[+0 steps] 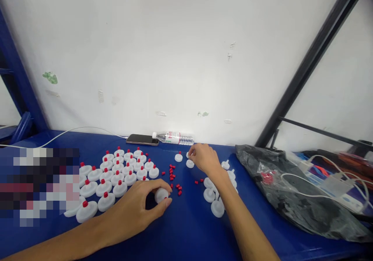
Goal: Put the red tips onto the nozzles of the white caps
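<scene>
My left hand (145, 202) is curled round a white round plastic disc piece (161, 195), with a bit of red showing by the thumb. Farther back, my right hand (205, 158) has thumb and fingers pinched at a partly hidden white disc piece (188, 155). Just in front of those fingertips lies another white disc piece (190, 164). A white disc with a red cap (178, 157) stands to their left. Small loose red caps (171, 174) are scattered between the two hands. Under my right forearm sit several white discs with bare stems (217, 209).
Many white discs with red caps (117, 177) crowd the left of the blue table (186, 233). A phone (142, 139) and a plastic bottle (175, 137) lie against the wall. On the right are a dark plastic bag (271, 191) and a power strip (346, 198) with white cables.
</scene>
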A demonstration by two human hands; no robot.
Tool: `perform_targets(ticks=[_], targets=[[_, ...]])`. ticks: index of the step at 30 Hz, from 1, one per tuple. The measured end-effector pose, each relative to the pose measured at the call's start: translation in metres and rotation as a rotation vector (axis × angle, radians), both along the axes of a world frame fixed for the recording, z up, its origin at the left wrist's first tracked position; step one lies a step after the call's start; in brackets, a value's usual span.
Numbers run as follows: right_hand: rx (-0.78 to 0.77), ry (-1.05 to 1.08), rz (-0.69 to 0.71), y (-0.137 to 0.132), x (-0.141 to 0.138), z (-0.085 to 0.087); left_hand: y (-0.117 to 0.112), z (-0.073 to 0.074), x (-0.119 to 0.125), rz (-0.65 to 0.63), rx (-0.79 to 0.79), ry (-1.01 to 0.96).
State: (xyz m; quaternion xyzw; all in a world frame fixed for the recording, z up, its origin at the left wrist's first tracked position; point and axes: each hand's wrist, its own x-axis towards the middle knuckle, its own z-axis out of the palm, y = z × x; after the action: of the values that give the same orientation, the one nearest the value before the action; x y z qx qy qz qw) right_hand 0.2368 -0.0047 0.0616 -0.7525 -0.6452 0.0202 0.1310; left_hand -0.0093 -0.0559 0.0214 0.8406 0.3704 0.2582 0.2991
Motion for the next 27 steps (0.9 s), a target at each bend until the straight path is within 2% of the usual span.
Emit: perform_targets(ticks=[7,12,17,20,27], targets=[[-0.061,0.071,0.085,-0.003,-0.002,0.002,0.009,-0.013,0.0,0.0,0.072,0.002],[-0.112,0.155,0.25,-0.008,-0.009,0.005,0.015,-0.019,-0.001,0.003,0.116,-0.034],[-0.088,0.159,0.418,-0.013,-0.018,0.005,0.021,-0.028,-0.004,-0.03,0.166,-0.046],[-0.108,0.142,0.5,-0.013,-0.021,0.002,0.023,-0.029,-0.004,-0.048,0.19,-0.033],[-0.131,0.108,0.569,-0.009,-0.024,-0.006,0.017,-0.024,-0.002,-0.041,0.196,0.019]])
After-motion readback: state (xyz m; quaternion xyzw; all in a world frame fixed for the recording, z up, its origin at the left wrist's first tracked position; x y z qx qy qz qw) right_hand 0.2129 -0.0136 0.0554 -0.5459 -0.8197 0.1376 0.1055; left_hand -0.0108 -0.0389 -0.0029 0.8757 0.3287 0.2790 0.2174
